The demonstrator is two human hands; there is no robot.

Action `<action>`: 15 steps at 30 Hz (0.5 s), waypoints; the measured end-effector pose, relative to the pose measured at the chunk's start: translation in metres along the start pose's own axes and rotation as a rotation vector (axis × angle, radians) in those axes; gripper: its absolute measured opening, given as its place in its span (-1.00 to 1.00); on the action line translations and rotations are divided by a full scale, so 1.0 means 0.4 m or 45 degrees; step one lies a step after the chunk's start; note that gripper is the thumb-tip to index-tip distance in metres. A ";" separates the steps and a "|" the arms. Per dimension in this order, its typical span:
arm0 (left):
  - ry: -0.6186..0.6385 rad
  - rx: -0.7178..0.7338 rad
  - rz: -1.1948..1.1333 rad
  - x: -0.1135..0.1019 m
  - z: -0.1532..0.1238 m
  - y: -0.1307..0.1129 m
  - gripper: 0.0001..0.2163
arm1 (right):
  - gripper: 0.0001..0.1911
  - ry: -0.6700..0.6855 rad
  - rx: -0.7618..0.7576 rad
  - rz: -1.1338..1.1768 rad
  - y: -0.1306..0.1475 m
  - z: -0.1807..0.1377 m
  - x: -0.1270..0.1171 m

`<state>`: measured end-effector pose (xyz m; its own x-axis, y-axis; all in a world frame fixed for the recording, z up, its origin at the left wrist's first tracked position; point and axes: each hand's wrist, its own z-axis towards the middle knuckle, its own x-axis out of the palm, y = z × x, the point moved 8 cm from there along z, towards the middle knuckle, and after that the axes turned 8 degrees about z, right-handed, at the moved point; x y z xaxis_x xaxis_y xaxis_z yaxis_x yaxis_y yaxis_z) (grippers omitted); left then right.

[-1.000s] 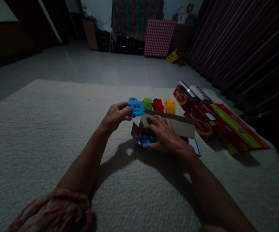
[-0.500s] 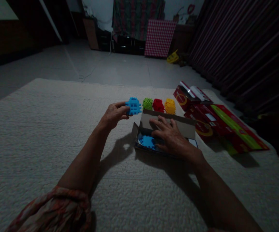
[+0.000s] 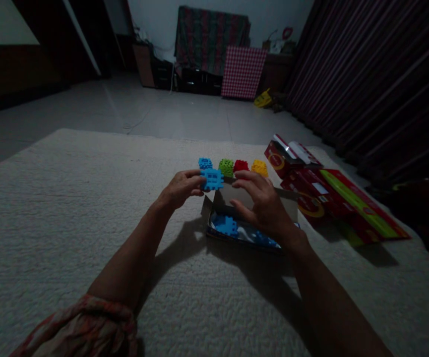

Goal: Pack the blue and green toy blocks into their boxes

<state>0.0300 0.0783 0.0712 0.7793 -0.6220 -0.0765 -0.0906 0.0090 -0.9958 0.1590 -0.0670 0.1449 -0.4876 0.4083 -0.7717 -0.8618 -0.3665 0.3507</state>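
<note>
Left hand [image 3: 179,189] pinching blue block [image 3: 212,179]; right hand [image 3: 264,206] loose, spread over cardboard box [image 3: 207,212] (more blue pieces [image 3: 226,224] inside) on rug [image 3: 69,208], gripping nothing.

No writing can be read anywhere; the light is too dim. The red boxes [image 3: 313,191] at the right of the frame carry print: a yellow ring, white label patches and a green band. Any lettering on them is too small and dark to make out. The cardboard flap of the open box [image 3: 229,196] at centre looks plain brown. The blue block [image 3: 212,179] in the left hand [image 3: 179,188] shows only a moulded grid.
</note>
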 end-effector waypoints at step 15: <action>0.178 -0.049 -0.321 0.035 -0.008 -0.002 -0.73 | -0.65 0.110 -0.036 0.134 0.018 0.089 0.036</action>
<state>0.0390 0.0671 0.0709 0.6873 -0.7029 0.1832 0.0694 -0.1874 -0.9798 0.1410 -0.0339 0.1552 -0.5602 0.2935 -0.7746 -0.8017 -0.4274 0.4179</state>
